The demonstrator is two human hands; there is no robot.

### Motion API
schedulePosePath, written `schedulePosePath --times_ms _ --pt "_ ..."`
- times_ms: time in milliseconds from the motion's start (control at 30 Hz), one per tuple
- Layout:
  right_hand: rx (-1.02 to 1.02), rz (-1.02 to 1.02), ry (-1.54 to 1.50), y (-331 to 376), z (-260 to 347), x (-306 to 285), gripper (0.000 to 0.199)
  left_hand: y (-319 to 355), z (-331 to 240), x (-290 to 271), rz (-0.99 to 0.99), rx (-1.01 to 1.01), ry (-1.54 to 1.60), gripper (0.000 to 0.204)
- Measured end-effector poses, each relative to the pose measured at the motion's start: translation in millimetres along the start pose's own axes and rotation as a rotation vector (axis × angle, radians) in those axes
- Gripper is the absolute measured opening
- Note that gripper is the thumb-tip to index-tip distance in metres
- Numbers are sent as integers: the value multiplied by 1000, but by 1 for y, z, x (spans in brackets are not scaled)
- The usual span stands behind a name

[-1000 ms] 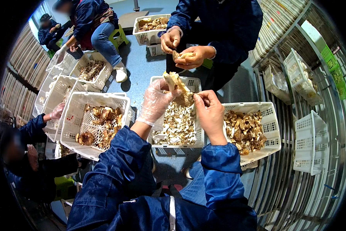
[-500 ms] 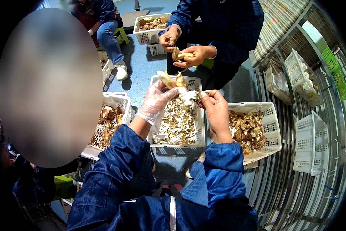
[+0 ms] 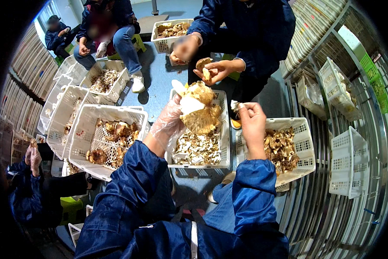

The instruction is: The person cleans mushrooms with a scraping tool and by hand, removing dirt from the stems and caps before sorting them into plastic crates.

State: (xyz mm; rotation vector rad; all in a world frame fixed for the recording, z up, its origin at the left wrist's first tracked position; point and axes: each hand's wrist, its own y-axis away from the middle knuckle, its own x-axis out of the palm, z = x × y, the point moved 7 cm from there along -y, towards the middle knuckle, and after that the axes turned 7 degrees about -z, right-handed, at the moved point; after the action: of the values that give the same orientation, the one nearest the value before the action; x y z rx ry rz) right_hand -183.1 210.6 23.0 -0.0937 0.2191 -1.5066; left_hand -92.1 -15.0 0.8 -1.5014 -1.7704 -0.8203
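Note:
My left hand (image 3: pixel 170 115), in a clear plastic glove, is closed around a large brown-and-white mushroom (image 3: pixel 201 114). The mushroom is tilted, its broad tan cap facing up over the middle crate. Off to the right, my bare right hand (image 3: pixel 252 121) pinches a small whitish mushroom scrap (image 3: pixel 235 105) with something dark below it that I cannot make out. Below my hands stands a white perforated crate (image 3: pixel 198 165) with a layer of pale mushroom scraps (image 3: pixel 197 147).
Brown mushrooms fill part of a crate (image 3: pixel 305 139) at right and another (image 3: pixel 81 137) at left. Opposite, a co-worker's hand (image 3: pixel 220 70) holds a mushroom. Metal racks (image 3: pixel 315 207) with baskets line the right. More people sit at far left.
My right hand has moved right, away from the mushroom, with a scrap in its fingers. My left hand has turned the mushroom so its cap shows. The co-worker's hands opposite have shifted.

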Motion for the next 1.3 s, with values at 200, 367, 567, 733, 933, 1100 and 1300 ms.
schedulePosePath --times_ms 200,367,567,733,933,1100,1300 --pt "-15 180 260 19 0 27 16 -6 -16 -26 -119 195 -55 43" --pt "-50 229 294 23 11 34 14 -1 -17 -30 -294 188 -96 34" --pt "-138 132 164 28 24 34 16 -3 -19 -30 -354 217 -223 34" --pt "-257 116 64 44 43 40 13 -2 -22 -31 -362 298 -364 37" --pt "-310 144 29 53 59 45 12 -1 -24 -22 -356 358 -503 32" --pt "-248 134 21 50 47 43 13 -2 -20 -15 -347 393 -592 30" --pt "-173 156 -90 50 40 45 13 -3 -19 -16 -345 403 -624 30"
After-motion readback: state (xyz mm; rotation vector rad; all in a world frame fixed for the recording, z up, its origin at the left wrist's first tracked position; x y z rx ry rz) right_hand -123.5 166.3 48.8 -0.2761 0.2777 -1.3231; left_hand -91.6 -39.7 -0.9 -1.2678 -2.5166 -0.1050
